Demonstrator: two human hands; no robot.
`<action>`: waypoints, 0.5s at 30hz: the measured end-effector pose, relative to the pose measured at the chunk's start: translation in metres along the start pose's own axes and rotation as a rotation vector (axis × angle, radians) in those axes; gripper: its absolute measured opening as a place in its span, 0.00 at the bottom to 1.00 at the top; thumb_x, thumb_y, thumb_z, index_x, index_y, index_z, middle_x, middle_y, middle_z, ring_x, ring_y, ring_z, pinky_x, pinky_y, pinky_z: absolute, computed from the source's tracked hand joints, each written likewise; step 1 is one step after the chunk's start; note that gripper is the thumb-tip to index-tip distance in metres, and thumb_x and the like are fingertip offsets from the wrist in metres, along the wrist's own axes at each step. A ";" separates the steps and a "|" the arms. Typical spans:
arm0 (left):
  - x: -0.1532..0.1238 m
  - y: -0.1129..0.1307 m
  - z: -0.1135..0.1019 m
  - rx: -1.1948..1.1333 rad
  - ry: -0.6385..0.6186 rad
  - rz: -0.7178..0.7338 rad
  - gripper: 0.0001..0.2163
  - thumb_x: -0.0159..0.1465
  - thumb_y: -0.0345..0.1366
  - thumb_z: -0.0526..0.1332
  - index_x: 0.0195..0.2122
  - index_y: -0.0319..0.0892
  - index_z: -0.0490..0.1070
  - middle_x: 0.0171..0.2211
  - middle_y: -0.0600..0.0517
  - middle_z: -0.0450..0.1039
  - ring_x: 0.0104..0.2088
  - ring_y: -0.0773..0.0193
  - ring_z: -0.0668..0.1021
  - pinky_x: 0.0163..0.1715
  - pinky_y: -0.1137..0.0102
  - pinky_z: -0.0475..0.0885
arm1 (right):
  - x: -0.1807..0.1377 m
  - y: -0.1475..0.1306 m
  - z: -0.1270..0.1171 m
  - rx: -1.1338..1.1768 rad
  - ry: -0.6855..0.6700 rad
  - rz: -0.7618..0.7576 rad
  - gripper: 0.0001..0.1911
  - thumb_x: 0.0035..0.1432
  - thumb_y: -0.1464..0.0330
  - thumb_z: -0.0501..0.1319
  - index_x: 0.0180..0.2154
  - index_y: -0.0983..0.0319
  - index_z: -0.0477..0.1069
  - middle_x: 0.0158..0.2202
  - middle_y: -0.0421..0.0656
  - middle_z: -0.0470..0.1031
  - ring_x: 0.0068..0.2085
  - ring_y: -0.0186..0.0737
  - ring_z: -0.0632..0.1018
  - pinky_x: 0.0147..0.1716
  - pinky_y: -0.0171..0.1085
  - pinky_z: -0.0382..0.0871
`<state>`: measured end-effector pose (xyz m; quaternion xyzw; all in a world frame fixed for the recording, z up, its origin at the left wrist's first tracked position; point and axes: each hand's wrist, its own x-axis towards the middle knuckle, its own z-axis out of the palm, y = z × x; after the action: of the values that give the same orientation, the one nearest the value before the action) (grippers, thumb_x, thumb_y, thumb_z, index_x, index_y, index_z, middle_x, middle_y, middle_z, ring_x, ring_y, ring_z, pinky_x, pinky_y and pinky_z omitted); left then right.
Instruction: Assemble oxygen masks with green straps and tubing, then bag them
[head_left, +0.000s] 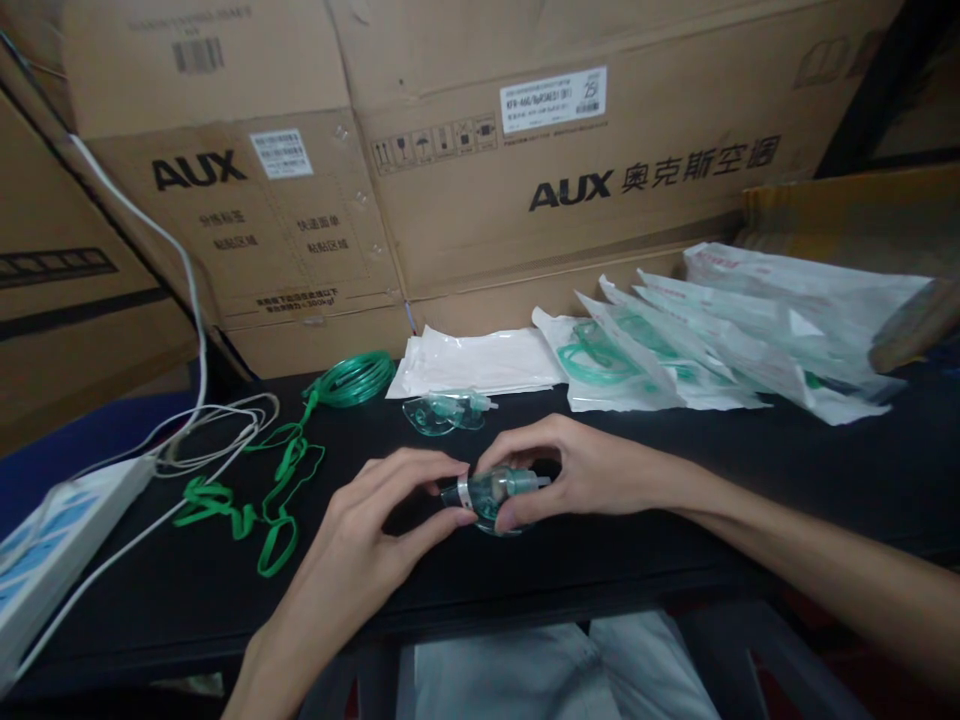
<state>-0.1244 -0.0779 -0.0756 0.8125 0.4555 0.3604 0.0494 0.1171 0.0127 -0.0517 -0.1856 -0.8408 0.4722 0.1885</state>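
Both my hands meet over the black table (pixel 675 470) on a small clear green plastic mask (pixel 495 492) with a metal band. My left hand (pixel 375 520) pinches its left end with curled fingers. My right hand (pixel 577 470) wraps over its right side, thumb underneath. A second clear green mask (pixel 446 410) lies on the table just beyond my hands. Green elastic straps (pixel 262 495) trail to the left, joined to a coil of green tubing (pixel 352 380).
Flat white pouches (pixel 480 362) lie behind the masks. A fanned row of sealed packs (pixel 705 350) with green tubing runs to the right. A white power strip (pixel 52 545) and white cables (pixel 202 440) sit left. Large AUX cardboard boxes (pixel 570 150) wall the back.
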 end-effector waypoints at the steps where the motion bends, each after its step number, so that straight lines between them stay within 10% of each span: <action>1: 0.000 0.000 0.000 0.002 0.004 0.006 0.13 0.66 0.39 0.69 0.51 0.50 0.75 0.48 0.53 0.80 0.47 0.58 0.80 0.48 0.64 0.73 | 0.000 0.000 0.000 -0.001 -0.002 -0.005 0.20 0.55 0.56 0.73 0.45 0.62 0.81 0.36 0.39 0.81 0.35 0.36 0.74 0.33 0.32 0.64; 15: -0.001 -0.016 0.004 -0.006 0.079 0.029 0.09 0.66 0.47 0.66 0.41 0.51 0.81 0.41 0.54 0.84 0.38 0.58 0.84 0.40 0.72 0.79 | 0.000 0.007 0.000 -0.005 0.021 -0.037 0.22 0.52 0.56 0.75 0.45 0.62 0.79 0.34 0.37 0.77 0.33 0.33 0.72 0.34 0.30 0.65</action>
<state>-0.1334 -0.0685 -0.0861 0.8039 0.4441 0.3944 0.0287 0.1180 0.0155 -0.0578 -0.1757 -0.8433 0.4644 0.2056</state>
